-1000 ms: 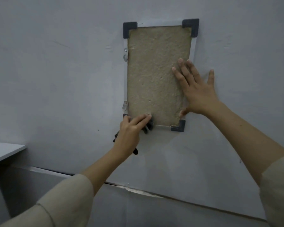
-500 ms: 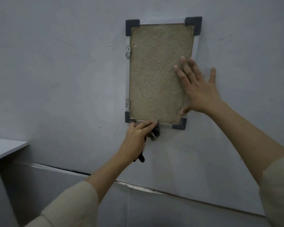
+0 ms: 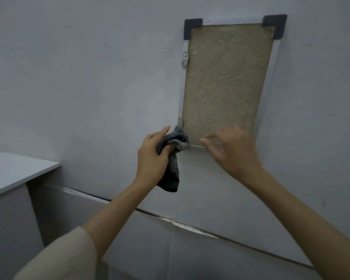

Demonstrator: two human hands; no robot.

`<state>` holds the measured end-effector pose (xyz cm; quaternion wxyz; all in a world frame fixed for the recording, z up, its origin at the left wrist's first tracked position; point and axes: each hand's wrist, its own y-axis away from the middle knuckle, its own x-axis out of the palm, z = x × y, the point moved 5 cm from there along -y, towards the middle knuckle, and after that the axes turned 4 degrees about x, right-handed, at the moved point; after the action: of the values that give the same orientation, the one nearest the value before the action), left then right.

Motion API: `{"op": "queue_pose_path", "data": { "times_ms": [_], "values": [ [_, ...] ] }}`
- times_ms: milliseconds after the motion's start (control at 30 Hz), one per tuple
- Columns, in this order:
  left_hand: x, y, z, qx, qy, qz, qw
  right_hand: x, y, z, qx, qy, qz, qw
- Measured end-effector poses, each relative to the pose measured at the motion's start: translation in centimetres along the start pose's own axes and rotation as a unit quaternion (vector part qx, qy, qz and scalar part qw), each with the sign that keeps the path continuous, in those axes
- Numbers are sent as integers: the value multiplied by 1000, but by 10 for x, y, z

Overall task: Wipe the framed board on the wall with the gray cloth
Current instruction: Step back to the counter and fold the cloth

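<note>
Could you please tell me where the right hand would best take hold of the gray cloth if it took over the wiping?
Probably the loose tail of the gray cloth, approached from the right. It hangs free below the left hand, clear of the framed board. The bunched top is wrapped in those fingers and pressed at the frame's lower left corner.

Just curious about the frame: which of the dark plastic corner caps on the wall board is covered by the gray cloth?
The lower-left one. The gray cloth, bunched in the left hand, hides it, while the two upper dark plastic corner caps show bare. The blurred right hand hides the lower-right.
</note>
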<state>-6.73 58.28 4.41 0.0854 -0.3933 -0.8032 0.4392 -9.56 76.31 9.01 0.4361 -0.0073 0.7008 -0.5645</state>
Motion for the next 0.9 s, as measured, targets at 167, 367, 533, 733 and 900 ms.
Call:
{"op": "queue_pose_path", "data": {
  "times_ms": [167,367,533,733,900],
  "values": [
    [-24,8,2,8,-13,-50,999,59,15,56,154,-349,167,909],
    [-50,23,19,26,-41,-23,999,101,12,95,263,-521,171,794],
    [-78,38,57,-25,-15,63,998,134,13,122,305,-531,197,765],
    [-121,50,105,-148,31,15,988,171,10,164,264,-543,285,744],
    [-162,59,143,-220,43,3,974,198,2,204,232,-548,350,724]
  ]
}}
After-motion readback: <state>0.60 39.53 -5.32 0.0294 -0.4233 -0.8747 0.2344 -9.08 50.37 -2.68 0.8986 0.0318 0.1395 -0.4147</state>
